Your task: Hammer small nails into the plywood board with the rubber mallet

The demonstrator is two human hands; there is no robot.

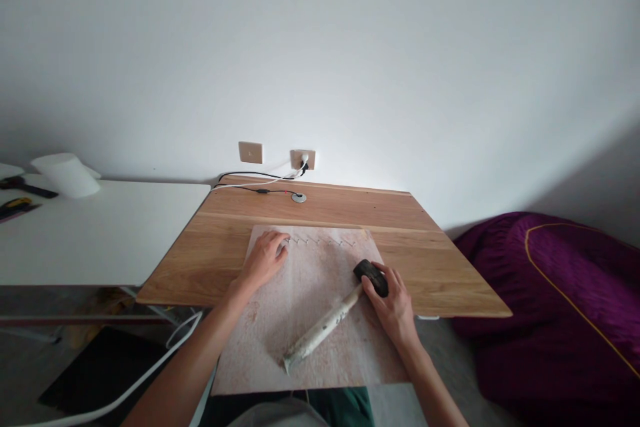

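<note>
A pale, worn board [310, 347] lies on the wooden desk [440, 267] in front of me. A row of small nails [325, 239] stands along its far edge. My left hand [264, 259] rests on the board's far left corner, fingers curled at the first nail of the row. My right hand [393, 300] is closed over the dark head of a hammer [325, 327]. The hammer lies flat on the board, and its pale, stained handle points toward me and to the left.
A white table [100, 233] adjoins the desk on the left, with a white cylinder [67, 175] and hand tools [20, 197] at its far end. Black and white cables [260, 181] run to a wall socket [303, 159]. A purple beanbag [560, 300] sits at right.
</note>
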